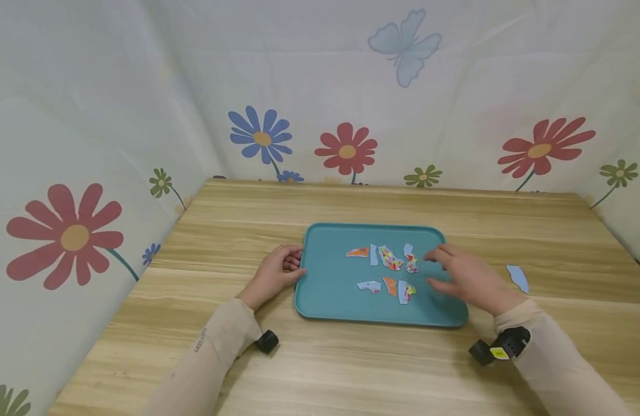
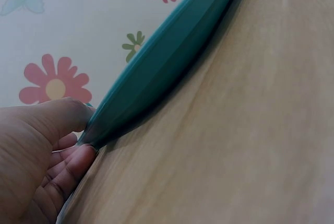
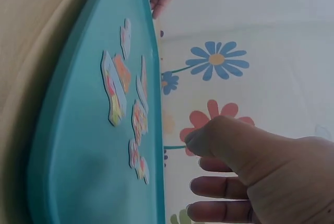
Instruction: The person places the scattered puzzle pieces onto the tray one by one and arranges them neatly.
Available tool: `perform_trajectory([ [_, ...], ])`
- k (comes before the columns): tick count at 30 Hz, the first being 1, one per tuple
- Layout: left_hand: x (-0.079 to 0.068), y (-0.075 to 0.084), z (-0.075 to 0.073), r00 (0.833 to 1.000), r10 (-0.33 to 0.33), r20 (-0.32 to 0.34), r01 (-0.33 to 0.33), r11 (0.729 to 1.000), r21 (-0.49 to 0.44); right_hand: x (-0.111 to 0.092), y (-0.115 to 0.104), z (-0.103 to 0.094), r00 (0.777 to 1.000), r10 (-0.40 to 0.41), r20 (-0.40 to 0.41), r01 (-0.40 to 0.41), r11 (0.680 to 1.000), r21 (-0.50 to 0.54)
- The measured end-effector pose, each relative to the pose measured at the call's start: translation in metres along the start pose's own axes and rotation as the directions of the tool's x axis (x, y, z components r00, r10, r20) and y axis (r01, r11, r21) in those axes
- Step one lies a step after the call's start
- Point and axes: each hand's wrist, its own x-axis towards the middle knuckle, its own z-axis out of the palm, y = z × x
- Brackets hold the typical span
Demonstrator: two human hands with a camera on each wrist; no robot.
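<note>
A teal tray (image 1: 330,300) lies on the wooden table, holding several torn-edged picture pieces in two loose rows. In the back row are an orange piece (image 1: 358,252), a pale blue strip (image 1: 374,255) and a multicoloured piece (image 1: 390,258). The front row includes a second orange piece (image 1: 390,286) and a blue-and-yellow piece (image 1: 405,292). My left hand (image 1: 276,273) holds the tray's left edge, thumb at the rim and fingertips low against its side in the left wrist view. Above the tray's right side, my right hand (image 1: 471,278) has its fingers spread, holding nothing.
A lone pale blue piece (image 1: 517,278) sits on the table (image 1: 247,214) to the right of the tray, beyond my right hand. A flower-printed cloth (image 1: 299,75) hangs behind the table and along its left side.
</note>
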Motion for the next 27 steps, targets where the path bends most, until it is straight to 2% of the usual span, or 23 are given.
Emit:
perform_trajectory([
  [14, -0.001, 0.001, -0.001, 1.000, 0.004, 0.004, -0.004, 1.000, -0.006, -0.014, 0.020, -0.018, 0.993, 0.116, -0.006, -0.115, 0.992, 0.041],
  [27, -0.002, 0.002, -0.001, 1.000, 0.010, -0.003, -0.010, 1.000, -0.005, -0.025, 0.040, -0.023, 0.985, 0.169, -0.041, -0.169, 0.986, -0.004],
])
